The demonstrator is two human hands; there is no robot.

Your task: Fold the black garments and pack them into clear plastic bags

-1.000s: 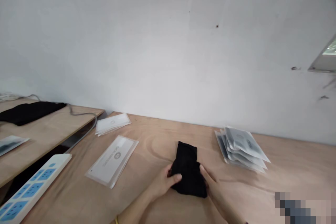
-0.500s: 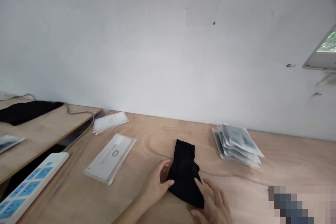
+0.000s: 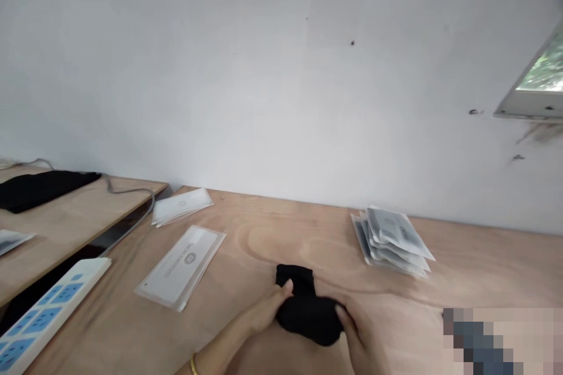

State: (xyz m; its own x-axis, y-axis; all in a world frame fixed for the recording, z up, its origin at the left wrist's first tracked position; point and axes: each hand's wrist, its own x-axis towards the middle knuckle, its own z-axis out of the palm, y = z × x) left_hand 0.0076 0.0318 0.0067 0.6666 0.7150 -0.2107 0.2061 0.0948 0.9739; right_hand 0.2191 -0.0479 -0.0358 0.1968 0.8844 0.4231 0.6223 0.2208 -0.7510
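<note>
A black sock (image 3: 310, 319), or a sock-shaped piece of black fabric, is between my hands near the table's front, its narrower end (image 3: 301, 278) pointing toward the wall. My left hand (image 3: 270, 307) grips its left edge, thumb on top and the other fingers hidden behind the cloth. On the opposite side, my right hand (image 3: 358, 331) pinches the right edge with the thumb showing in front; its remaining fingers are mostly out of sight. The lower part bulges toward me. A yellow bracelet (image 3: 193, 364) circles my left wrist.
Flat printed zip pouches (image 3: 182, 266) lie left, with more pouches (image 3: 182, 205) behind. Filled pouches (image 3: 396, 240) are stacked at the right. A power strip (image 3: 48, 316) runs along the left edge. Black fabric (image 3: 46, 187) lies on the neighbouring table. A pixelated patch (image 3: 488, 343) covers the lower right.
Both hands have taken hold of the sock's sides. Its far end has come closer to me, and the piece looks shorter and more bunched. The view has shifted slightly.
</note>
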